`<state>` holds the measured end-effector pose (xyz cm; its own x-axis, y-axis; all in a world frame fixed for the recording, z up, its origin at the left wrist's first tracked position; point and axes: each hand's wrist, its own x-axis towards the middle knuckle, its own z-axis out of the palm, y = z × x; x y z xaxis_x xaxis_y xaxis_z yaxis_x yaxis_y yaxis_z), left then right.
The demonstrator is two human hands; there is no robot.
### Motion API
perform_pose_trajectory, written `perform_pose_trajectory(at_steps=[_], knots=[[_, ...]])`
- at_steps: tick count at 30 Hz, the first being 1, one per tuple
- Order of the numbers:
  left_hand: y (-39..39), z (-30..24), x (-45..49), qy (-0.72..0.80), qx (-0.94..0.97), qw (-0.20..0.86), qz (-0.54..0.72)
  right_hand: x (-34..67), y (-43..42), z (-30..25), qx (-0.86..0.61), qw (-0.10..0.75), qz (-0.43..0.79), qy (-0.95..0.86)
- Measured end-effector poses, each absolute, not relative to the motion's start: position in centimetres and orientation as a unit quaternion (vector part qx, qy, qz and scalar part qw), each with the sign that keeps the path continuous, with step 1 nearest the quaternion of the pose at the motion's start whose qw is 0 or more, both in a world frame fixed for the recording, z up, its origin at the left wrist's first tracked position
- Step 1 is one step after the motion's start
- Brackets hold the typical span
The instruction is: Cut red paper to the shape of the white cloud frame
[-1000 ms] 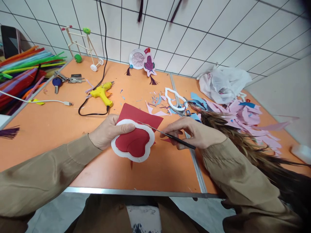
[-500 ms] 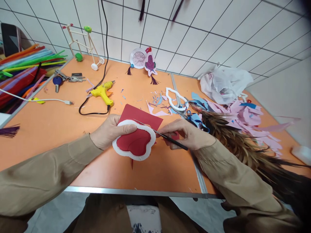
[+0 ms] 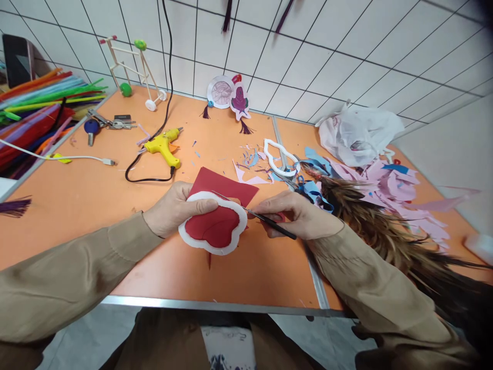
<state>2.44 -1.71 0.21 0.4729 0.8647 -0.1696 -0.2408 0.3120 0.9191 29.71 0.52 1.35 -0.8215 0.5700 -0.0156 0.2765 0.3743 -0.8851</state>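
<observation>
My left hand point(image 3: 175, 208) is closed on a red paper piece with a white scalloped border point(image 3: 213, 252), its thumb lying across the top of the border. Behind that border a larger sheet of red paper point(image 3: 223, 185) sticks out toward the wall. In my right hand point(image 3: 298, 213) is a pair of scissors point(image 3: 275, 225), seen nearly edge-on with a dark handle. Their thin blades reach along the upper right edge of the white border, at the red paper. Part of the blades and the fingers of my left hand beneath the paper are hidden.
A yellow glue gun point(image 3: 164, 146) with a black cord lies to the left. Keys point(image 3: 111, 122) and pipe cleaners point(image 3: 34, 113) are farther left. At right are a white outline frame point(image 3: 275, 159), pink paper scraps point(image 3: 385, 182), brown feathers point(image 3: 358, 208) and a plastic bag point(image 3: 356, 136).
My right hand and the scissors have shifted very slightly. Both hands keep their holds, and the bordered piece stays almost in place.
</observation>
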Motion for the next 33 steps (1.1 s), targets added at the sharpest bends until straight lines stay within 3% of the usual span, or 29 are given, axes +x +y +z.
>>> perform_pose_trajectory(at_steps=[10, 23, 33], knots=[[-1.7, 0.2, 2.3, 0.355, 0.457, 0.729, 0.366, 29.4, 0.6, 2.1, -0.269, 0.143, 0.461, -0.833], [-1.9, 0.2, 2.8, 0.358, 0.456, 0.755, 0.306, 29.2, 0.7, 2.1, -0.255, 0.110, 0.510, -0.814], [-2.0, 0.4, 2.9, 0.363, 0.454, 0.768, 0.268, 29.8, 1.1, 2.9, -0.235, 0.096, 0.454, -0.854]])
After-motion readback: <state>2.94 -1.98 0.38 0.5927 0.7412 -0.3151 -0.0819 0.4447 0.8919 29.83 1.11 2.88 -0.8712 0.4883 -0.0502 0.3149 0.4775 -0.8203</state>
